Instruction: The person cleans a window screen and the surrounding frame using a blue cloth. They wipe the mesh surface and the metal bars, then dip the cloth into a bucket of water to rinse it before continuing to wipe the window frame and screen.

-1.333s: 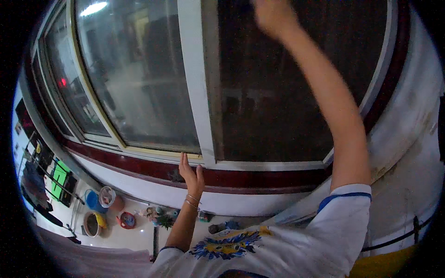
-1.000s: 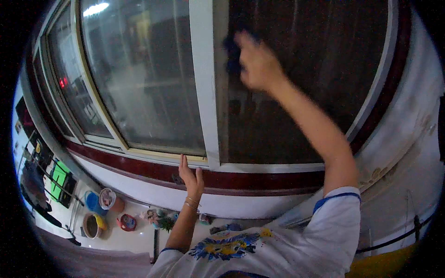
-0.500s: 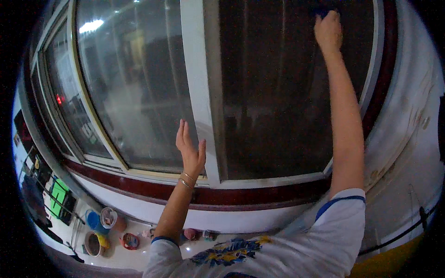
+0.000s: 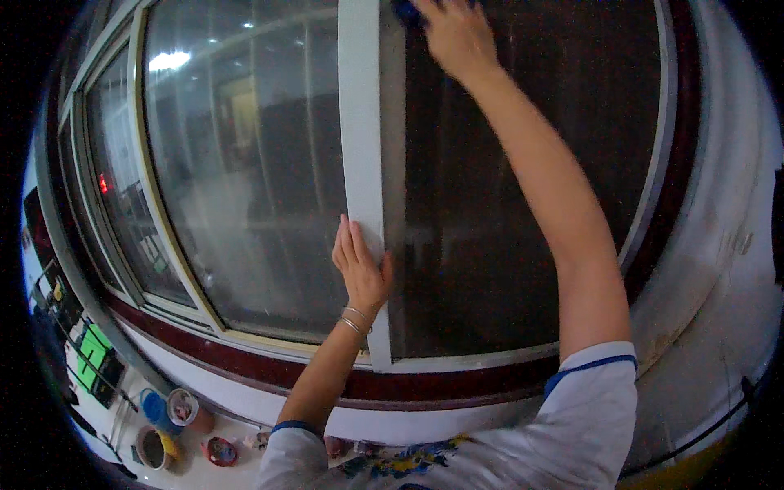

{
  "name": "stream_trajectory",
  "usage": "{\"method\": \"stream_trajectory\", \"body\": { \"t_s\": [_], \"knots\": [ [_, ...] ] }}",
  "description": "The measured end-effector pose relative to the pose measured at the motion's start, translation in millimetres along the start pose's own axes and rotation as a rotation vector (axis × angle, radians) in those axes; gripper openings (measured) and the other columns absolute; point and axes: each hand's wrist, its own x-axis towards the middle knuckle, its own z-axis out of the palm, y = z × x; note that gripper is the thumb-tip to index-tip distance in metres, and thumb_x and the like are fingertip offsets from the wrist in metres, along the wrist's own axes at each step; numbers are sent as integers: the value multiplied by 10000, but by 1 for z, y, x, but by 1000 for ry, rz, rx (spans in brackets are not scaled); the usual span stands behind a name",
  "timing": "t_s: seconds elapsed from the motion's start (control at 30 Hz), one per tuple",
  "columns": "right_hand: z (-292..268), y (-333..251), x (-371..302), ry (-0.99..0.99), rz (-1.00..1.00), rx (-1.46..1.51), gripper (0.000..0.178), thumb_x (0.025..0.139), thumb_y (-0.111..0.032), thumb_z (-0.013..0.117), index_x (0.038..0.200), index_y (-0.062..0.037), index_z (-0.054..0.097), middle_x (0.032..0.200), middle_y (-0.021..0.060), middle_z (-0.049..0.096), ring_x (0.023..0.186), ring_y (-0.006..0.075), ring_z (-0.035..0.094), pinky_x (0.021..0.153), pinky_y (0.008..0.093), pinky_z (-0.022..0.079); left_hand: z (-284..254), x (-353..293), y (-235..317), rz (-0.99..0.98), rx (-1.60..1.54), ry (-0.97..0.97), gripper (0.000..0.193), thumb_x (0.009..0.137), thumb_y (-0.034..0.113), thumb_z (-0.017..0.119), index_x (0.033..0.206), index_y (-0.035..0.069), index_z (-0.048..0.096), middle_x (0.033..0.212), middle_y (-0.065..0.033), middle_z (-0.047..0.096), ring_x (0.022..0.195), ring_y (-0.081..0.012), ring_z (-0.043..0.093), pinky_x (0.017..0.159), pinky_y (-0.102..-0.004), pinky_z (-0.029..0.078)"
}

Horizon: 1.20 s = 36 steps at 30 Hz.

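Observation:
A sliding window with a white upright frame bar (image 4: 359, 122) stands before me. My left hand (image 4: 363, 273), wearing bangles at the wrist, lies against that bar with its fingers stretched out and holds nothing. High on the dark right panel (image 4: 523, 269), close to the bar, my right hand (image 4: 461, 41) presses a dark blue wad (image 4: 407, 12) to the surface. The picture's top edge cuts off part of the wad, so its exact kind cannot be told. Left of the bar is a glass pane (image 4: 245, 188) full of reflections.
A dark red sill (image 4: 441, 392) runs below the window. On the floor at lower left stand a blue bucket (image 4: 155, 408), a pinkish bucket (image 4: 193, 415), a yellow-sided bucket (image 4: 167, 445) and a red basin (image 4: 219, 451). A stained white wall (image 4: 710, 278) borders the right side.
My right hand has swept left across the dark panel with the blue wad, from near its right side to beside the bar. My left hand has come to rest on the bar.

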Motion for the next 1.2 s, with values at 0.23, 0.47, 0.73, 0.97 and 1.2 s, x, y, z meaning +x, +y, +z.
{"method": "stream_trajectory", "body": {
  "t_s": [0.23,0.47,0.73,0.97,1.2],
  "knots": [
    [-42,75,125,150,259,-80,360,906,-162,421,1254,-69,437,1343,208,355,1240,352,332,1019,455,292,9,4,11,15,-82,13,742,762,174,598,1339,-36,183,1373,-284,227,1228,-416,286,986,-494,220],
    [4,-2,-80,129,51,61,416,781,-141,600,1170,-60,475,1287,235,402,1215,373,375,980,475,343,-6,-3,-2,1,6,-22,755,762,192,600,1344,-31,176,1378,-284,218,1219,-414,297,980,-492,232],
    [-17,39,60,101,131,14,362,862,-173,498,1195,-40,451,1305,196,398,1207,358,374,977,440,352,4,2,13,4,-79,-16,788,728,149,633,1341,-35,174,1362,-299,229,1214,-429,301,977,-494,240],
    [-12,35,71,159,147,-2,348,903,-166,444,1202,14,443,1315,233,371,1172,377,406,956,418,379,-4,4,18,-2,-94,-37,787,730,139,634,1339,-49,174,1363,-306,223,1222,-437,295,986,-489,238],
    [-24,-3,-106,-74,59,8,427,775,-104,594,1176,-75,453,1266,206,425,1187,374,399,957,460,369,-9,8,8,12,-76,-53,772,747,119,622,1345,-53,164,1362,-315,218,1230,-440,286,994,-477,231]
  ]
}}
